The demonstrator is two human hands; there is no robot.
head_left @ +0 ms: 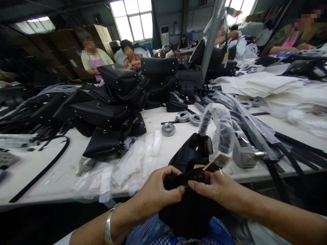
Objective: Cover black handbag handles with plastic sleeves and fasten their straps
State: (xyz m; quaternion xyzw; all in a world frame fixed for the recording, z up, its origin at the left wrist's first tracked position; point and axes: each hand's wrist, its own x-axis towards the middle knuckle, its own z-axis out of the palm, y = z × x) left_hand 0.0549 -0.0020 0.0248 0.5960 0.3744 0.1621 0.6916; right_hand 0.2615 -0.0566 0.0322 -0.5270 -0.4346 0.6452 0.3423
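A black bag (190, 153) leans at the table's front edge, its dark lower part hanging over the lap. My left hand (163, 187) pinches the bag's black edge between thumb and fingers. Close beside it, my right hand (211, 183) grips the same edge, with thumb and fingers pressed together. A gold-coloured metal piece (212, 161) sticks up by the right fingers. Behind the bag rises a strap wrapped in clear plastic (219, 122). The inside of the bag is hidden.
Black bags (99, 114) are piled at the left and centre. Clear plastic sleeves (138, 153), coiled straps (168, 129), a grey tape dispenser (246, 149) and white sheets (258, 85) lie around the table (76, 183). Several people are at work beyond.
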